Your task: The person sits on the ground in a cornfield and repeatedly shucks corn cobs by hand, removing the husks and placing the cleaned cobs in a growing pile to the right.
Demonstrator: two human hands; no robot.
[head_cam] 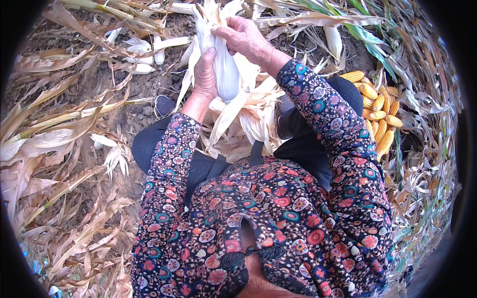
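An ear of corn in its pale husk (227, 76) is held in front of me, tip end away from my body. My left hand (205, 72) grips its left side, thumb laid along the husk. On the right, my right hand (246, 39) pinches husk leaves near the upper end. Some outer leaves hang loose around the ear. Whatever kernels it has are hidden by the husk. Below the ear, a heap of stripped dry husks (257, 111) lies between my legs.
A pile of bare yellow corn cobs (378, 108) lies beside my right knee. Several husked ears (141, 56) rest on the soil at the upper left, and one more ear (333, 43) at the upper right. Dry corn stalks (56, 123) cover the ground on the left.
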